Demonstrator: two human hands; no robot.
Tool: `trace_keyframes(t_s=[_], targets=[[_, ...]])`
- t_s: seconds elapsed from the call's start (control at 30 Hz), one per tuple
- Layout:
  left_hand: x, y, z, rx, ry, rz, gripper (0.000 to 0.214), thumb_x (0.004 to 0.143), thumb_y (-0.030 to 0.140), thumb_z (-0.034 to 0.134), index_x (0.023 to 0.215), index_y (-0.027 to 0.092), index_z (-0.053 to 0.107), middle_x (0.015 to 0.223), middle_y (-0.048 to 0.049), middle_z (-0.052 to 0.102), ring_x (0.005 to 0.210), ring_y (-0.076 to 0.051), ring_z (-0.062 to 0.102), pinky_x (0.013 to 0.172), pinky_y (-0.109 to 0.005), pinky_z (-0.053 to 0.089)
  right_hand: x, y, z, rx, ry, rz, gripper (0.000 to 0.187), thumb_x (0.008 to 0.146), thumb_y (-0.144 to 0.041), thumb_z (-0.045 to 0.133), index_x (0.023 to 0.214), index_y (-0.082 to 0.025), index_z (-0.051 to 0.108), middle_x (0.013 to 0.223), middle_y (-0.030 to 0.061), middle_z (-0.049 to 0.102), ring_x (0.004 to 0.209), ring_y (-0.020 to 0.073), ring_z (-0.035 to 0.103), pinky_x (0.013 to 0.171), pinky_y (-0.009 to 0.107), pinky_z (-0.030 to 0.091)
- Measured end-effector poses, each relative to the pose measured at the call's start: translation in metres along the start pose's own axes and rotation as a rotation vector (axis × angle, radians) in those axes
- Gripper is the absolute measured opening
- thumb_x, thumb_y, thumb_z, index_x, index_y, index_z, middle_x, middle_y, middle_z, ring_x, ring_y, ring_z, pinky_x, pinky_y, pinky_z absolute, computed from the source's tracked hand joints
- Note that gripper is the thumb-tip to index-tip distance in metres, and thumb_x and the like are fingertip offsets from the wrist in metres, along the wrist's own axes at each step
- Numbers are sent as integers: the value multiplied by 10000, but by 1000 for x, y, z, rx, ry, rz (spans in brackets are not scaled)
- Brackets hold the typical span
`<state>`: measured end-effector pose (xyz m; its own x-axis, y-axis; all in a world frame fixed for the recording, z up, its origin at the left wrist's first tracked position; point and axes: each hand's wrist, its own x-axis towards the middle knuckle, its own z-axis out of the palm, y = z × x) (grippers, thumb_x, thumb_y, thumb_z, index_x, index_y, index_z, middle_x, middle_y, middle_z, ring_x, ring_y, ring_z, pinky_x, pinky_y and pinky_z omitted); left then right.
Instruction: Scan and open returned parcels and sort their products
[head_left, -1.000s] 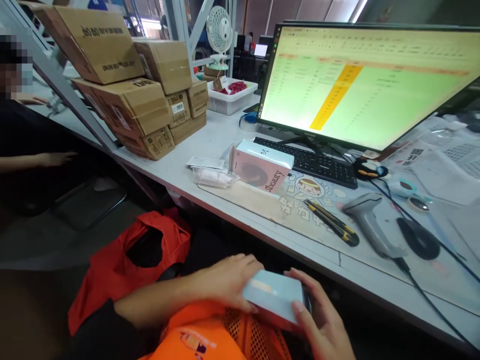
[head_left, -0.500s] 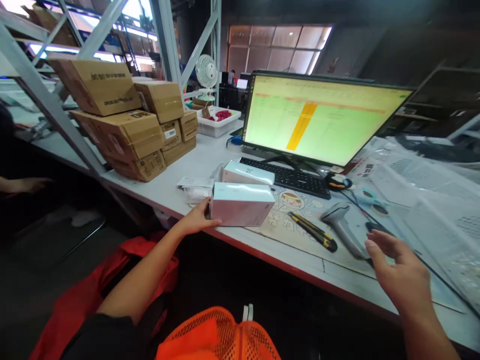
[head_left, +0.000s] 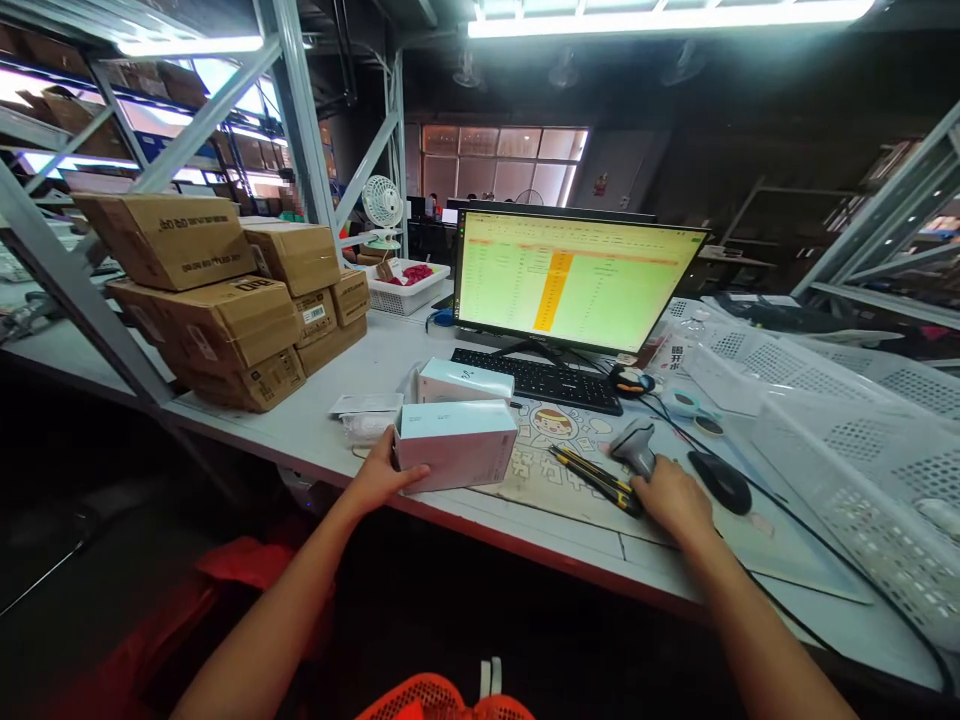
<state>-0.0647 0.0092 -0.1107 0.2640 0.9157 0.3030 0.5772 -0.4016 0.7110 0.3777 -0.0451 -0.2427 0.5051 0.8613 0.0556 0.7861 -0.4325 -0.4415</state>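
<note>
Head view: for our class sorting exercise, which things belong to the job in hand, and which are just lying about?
In the job, judging by the hands:
pale front box, held at its left end by the left hand
grey scanner, gripped by the right hand

Probably just lying about, untouched:
yellow-and-black cutters
black mouse
stacked cartons
white desk fan

Stacked cartons (head_left: 244,318) near white basket (head_left: 396,298); pink contents (head_left: 417,273), possibly cloth.
</note>
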Motion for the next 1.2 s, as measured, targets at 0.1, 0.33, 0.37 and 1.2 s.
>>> trace_keyframes(t_s=[0.1, 0.33, 0.37, 1.2], targets=[[-7, -1, 9, 70, 8, 17, 701, 743, 566, 833, 1271, 217, 533, 1257, -91, 713, 1212, -310, 678, 1042, -462, 565, -9, -4, -22, 8, -1, 22, 485, 972, -384, 444, 1198, -25, 678, 1116, 284, 738, 1030, 400, 729, 804, 441, 533], [-10, 0, 35, 171, 10, 33, 763, 715, 618, 839, 1276, 202, 531, 1233, -118, 714, 1157, -318, 691, 1014, -458, 557, -102, 18, -73, 260, 18, -478, 423, 846, -477, 600, 1165, -229, 724, 1013, 113, 784, 913, 328, 740, 785, 411, 562], [-9, -1, 37, 168, 0, 35, 776, 714, 622, 840, 1286, 200, 530, 1241, -123, 711, 1156, -319, 689, 1013, -461, 556, -117, 17, -76, 301, -7, -578, 419, 826, -446, 625, 1175, -236, 724, 1052, 102, 789, 933, 315, 746, 812, 401, 572], [-22, 21, 27, 218, -44, -26, 643, 745, 552, 802, 1229, 200, 569, 1269, -142, 710, 1164, -346, 677, 983, -469, 540, -130, 7, -77, 465, 81, -795, 389, 833, -312, 662, 1201, -240, 764, 1120, 70, 803, 953, 246, 778, 831, 327, 633]])
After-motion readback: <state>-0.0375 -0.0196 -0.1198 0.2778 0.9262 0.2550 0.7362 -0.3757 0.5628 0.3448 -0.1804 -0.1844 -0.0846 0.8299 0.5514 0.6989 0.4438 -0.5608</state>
